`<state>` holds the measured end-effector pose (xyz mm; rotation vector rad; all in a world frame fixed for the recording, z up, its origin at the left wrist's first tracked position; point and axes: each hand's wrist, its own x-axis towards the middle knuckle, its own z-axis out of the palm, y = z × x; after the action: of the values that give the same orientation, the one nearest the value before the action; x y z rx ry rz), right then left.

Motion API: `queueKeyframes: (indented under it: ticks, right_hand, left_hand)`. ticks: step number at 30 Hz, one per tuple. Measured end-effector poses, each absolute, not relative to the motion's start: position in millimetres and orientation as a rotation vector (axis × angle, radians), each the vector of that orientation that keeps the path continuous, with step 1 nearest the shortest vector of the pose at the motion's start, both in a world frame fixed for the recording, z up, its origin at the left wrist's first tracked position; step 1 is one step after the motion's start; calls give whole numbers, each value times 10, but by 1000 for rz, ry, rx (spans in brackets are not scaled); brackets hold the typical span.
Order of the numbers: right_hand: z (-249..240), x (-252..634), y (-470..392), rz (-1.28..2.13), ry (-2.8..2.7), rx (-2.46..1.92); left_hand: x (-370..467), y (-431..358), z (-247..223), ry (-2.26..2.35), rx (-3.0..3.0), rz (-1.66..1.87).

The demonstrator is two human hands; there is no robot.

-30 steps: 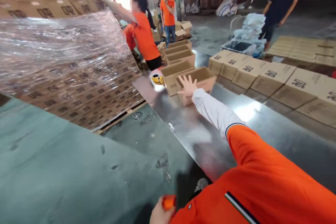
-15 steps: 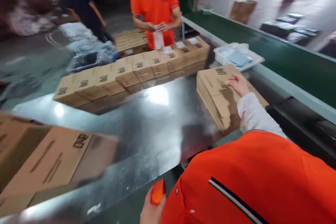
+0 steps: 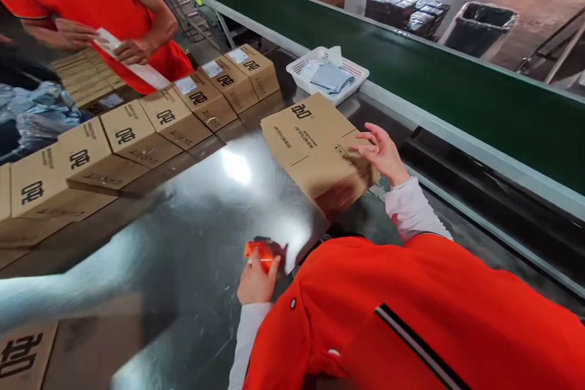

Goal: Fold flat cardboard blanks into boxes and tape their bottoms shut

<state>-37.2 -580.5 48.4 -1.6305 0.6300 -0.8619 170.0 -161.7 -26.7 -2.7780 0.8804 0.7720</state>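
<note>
My left hand (image 3: pixel 256 280) is closed around an orange tape dispenser (image 3: pixel 260 252), low over the metal table near its front edge. My fingers cover part of the dispenser. A pile of flattened cardboard cartons (image 3: pixel 304 140) with dark print lies on the right of the table, its near end blurred. Above the right edge of that pile is my right hand (image 3: pixel 382 155), fingers spread and nothing gripped in them. Whether the fingertips touch the top carton, I cannot tell.
A row of closed cartons (image 3: pixel 167 116) runs along the table's far side, some with white labels. Behind it a co-worker in orange (image 3: pixel 98 18) holds a white strip. A white basket (image 3: pixel 361 75) stands by a green conveyor (image 3: pixel 439 94). Another carton (image 3: pixel 25 353) sits at lower left.
The view has swung right. My left hand has risen over the table with the orange dispenser. My right hand has shifted from above the carton pile towards its right edge.
</note>
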Motion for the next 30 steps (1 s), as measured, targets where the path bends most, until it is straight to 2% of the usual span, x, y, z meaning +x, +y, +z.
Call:
queueKeyframes:
  ticks: [4,7,9,11,13,15,21,30]
  right_hand:
    - [395,42,-5473,-751,476,-1637]
    - [360,373,-5103,-691,367,-1631]
    - [361,560,-4845,-655,305,-1641]
    - [379,715,-4601,-621,243,-1658]
    - [408,836,-4386,-599,185,-1677]
    - [440,924,-4214,-582,140,-1706]
    - [518,1054,-3931,-513,41,-1827]
    - [640,1152,-3750,-528,-110,-1988]
  left_hand:
    - [1609,-1880,-529,858,-2793,637]
    - [1634,-1931,-480,787,-2953,555]
    - [1680,-1976,-279,873,-3194,292]
    - [1741,-2053,-1,1118,-3409,-154]
    - [1799,-2147,269,1412,-3431,-542]
    - [1835,-2231,460,1610,-3354,-714]
    - [1827,-2256,514,1618,-3290,-618]
    - [1824,-2112,481,1334,-3364,-802]
